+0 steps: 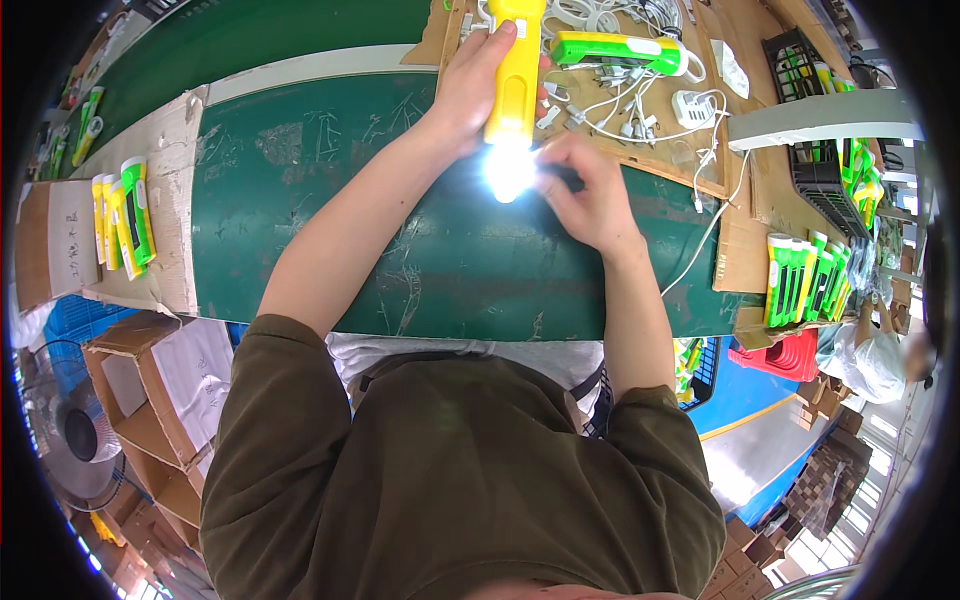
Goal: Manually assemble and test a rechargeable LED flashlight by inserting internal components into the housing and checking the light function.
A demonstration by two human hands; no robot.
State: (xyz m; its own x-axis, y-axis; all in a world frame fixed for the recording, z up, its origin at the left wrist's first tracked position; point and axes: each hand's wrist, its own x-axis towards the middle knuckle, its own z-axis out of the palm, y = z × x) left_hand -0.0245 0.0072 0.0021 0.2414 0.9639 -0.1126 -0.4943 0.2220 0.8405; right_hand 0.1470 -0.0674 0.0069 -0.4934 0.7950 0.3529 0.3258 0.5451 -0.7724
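We see a big green bench (300, 200). Over it, our left hand (475, 85) is closed around a yellow torch (515, 75). The torch's long body points away from us, and its bright lit end (510, 170) faces us. Our right hand (590, 195) is just right of the torch's lit end, fingers pinched on something small and dark.

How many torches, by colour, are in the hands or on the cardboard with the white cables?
Yellow torch: 1, lit, held in the left hand
Green torch: 1, lying on the cardboard
Total: 2
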